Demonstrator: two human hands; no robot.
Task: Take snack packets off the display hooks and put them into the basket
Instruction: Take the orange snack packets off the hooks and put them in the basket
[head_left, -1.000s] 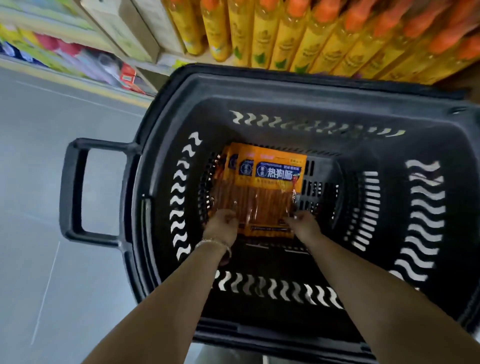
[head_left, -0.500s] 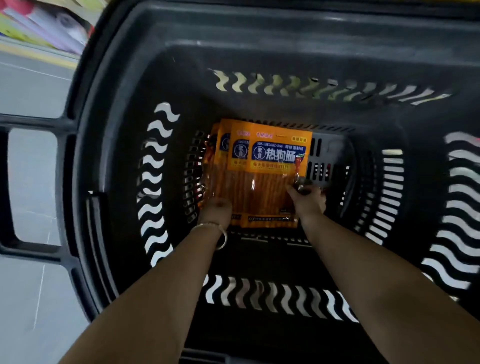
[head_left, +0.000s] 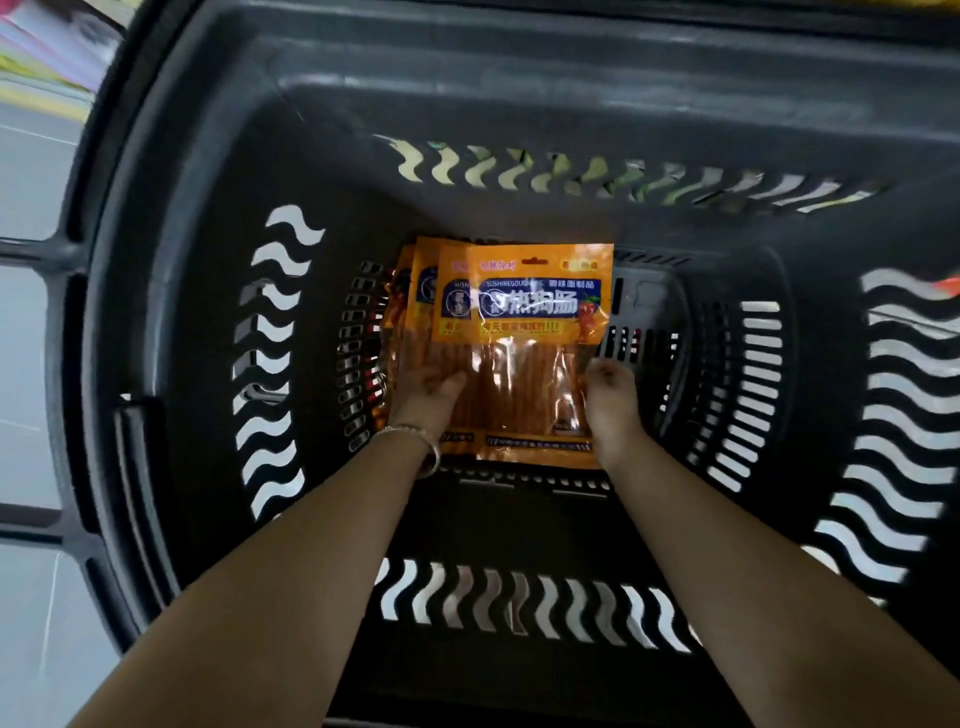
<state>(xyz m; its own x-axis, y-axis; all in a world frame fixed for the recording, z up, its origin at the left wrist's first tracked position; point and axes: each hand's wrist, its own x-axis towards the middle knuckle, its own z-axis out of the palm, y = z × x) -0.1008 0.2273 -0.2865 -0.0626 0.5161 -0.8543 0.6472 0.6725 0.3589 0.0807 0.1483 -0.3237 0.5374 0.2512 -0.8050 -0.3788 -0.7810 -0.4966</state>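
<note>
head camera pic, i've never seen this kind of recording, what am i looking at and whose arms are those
There is no machine here. A person wears a camera on their head, so you look down along their own two bare arms. They reach into a dark plastic shopping basket with wavy slots in its walls. On the basket floor lies a fanned stack of orange snack packets, blue labels up. The left hand, with a bracelet on its wrist, rests on the stack's left side; the right hand is at the right edge. Whether either hand grips a packet cannot be told from this angle. A strip of grey floor shows outside the basket on the left.
</note>
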